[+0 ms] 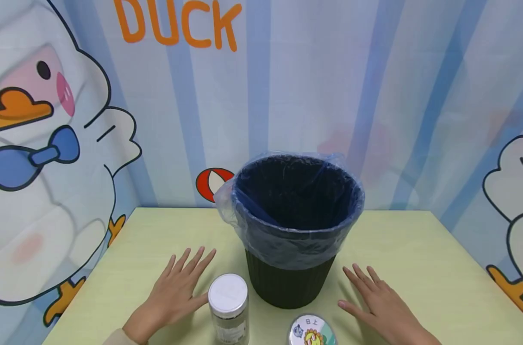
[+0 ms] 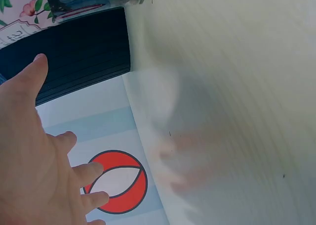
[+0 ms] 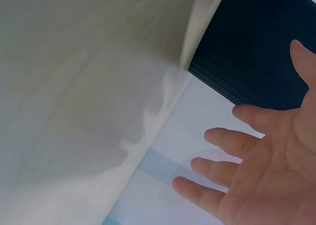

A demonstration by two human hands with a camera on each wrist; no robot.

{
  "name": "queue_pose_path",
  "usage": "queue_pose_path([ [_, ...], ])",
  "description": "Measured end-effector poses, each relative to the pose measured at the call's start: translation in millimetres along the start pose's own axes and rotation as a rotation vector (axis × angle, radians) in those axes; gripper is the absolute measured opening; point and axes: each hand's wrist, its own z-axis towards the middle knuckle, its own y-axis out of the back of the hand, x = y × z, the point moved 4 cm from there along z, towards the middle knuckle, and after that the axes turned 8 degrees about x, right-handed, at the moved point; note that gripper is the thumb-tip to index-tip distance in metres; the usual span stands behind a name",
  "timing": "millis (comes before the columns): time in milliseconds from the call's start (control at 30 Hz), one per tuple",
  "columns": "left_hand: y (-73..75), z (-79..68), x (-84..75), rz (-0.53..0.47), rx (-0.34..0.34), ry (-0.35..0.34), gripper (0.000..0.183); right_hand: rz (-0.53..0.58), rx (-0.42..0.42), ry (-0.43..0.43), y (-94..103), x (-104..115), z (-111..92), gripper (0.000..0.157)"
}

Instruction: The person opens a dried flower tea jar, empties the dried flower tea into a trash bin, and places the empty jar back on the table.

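A black trash bin [image 1: 287, 285] lined with a translucent bag [image 1: 283, 249] stands upright mid-table; the bag is folded over its rim. In front of it, a clear jar [image 1: 230, 321] with a white lid has a floral label [image 2: 29, 10] in the left wrist view. Beside the jar lies a round tin [image 1: 312, 331] with a sunflower picture, cut off by the frame's lower edge. My left hand [image 1: 175, 290] is spread left of the jar, its thumb close to the lid in the head view. To the right of the bin my right hand [image 1: 380, 306] is spread, holding nothing.
The pale yellow table [image 1: 416, 254] extends to both sides of the bin. Behind it hangs a blue-and-white striped curtain [image 1: 304, 86] with a printed duck, orange lettering and a red-and-white ball [image 2: 116, 181].
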Motion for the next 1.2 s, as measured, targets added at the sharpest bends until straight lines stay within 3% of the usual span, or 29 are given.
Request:
queue_pose_path([
  [267, -0.2, -2.1, -1.4, -0.013, 0.012, 0.004, 0.08, 0.016, -0.015, 0.032, 4.4, 5.5, -3.5, 0.068],
  [667, -2.9, -12.7, -3.3, -0.057, -0.011, -0.004, 0.073, 0.092, 0.066, -0.001, 2.1, 11.7, -8.7, 0.061],
  [933, -4.3, -17.3, -5.2, -0.097, 0.037, 0.009, 0.073, 0.194, 0.128, -0.017, -1.1, 14.7, -12.2, 0.057],
  [1200, -7.9, -21.1, -5.2, -0.177, 0.089, 0.004, 0.073, 0.326, 0.194, 0.03, -3.5, 17.5, -11.1, 0.055],
])
